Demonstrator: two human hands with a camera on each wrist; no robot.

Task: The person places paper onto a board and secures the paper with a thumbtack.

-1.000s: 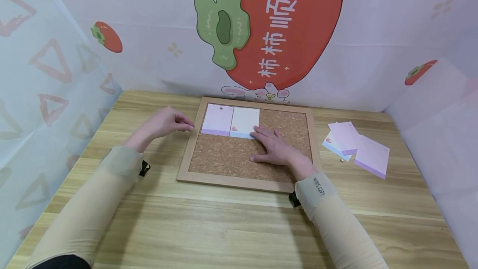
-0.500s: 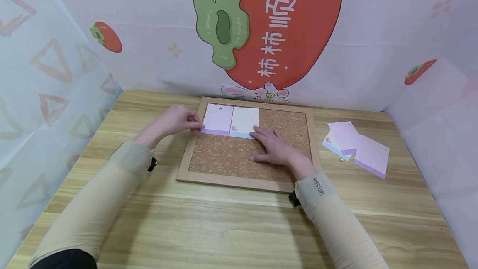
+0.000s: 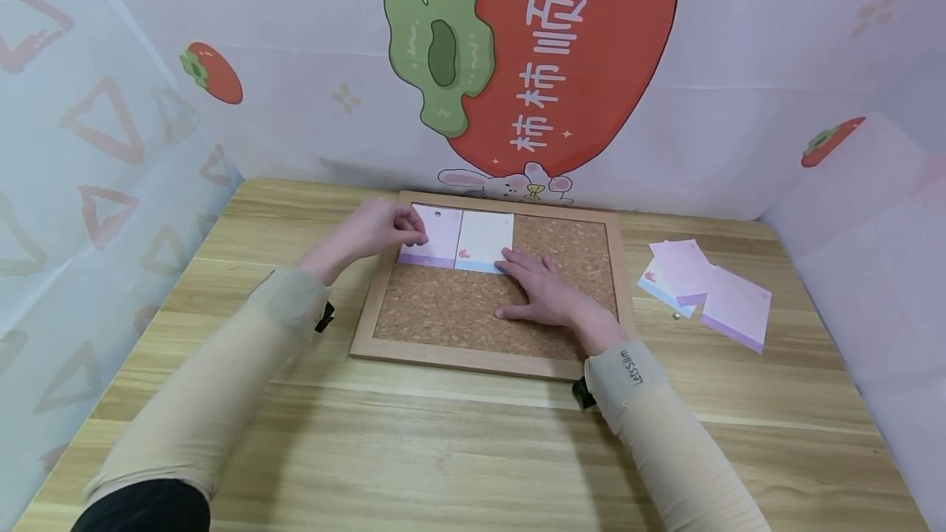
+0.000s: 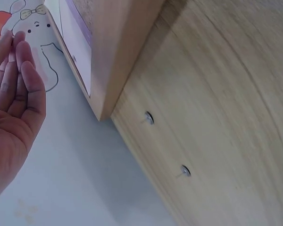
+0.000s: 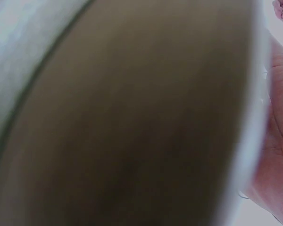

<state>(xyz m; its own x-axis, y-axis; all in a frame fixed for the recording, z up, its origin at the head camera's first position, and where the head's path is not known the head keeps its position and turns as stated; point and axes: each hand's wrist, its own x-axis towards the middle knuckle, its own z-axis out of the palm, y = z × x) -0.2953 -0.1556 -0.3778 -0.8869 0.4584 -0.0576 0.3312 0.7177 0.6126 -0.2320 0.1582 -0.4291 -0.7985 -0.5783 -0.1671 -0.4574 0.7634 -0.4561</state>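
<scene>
A wood-framed corkboard (image 3: 443,310) lies on the table. At its upper left, a pink note (image 3: 436,236) with a thumbtack (image 3: 438,214) near its top sits beside a white note (image 3: 484,240). My left hand (image 3: 380,228) is over the pink note's left side. Its thumb and forefinger pinch a tiny thing, probably a thumbtack, mostly hidden by the fingertips. With fingers spread, my right hand (image 3: 550,294) rests on the board, fingertips on the white note's lower right corner. The right wrist view is mostly blocked by a blurred brown surface.
Two thumbtacks, one nearer (image 4: 149,117) and one farther (image 4: 185,171) from the frame's corner, lie on the table in the left wrist view. Loose notes (image 3: 739,306) overlap right of the board, a small tack (image 3: 676,316) beside them. A printed cloth (image 3: 296,130) hangs behind.
My left hand has moved right and slightly up, from beside the board's left edge to over the pink note. My right hand has stayed in place.
</scene>
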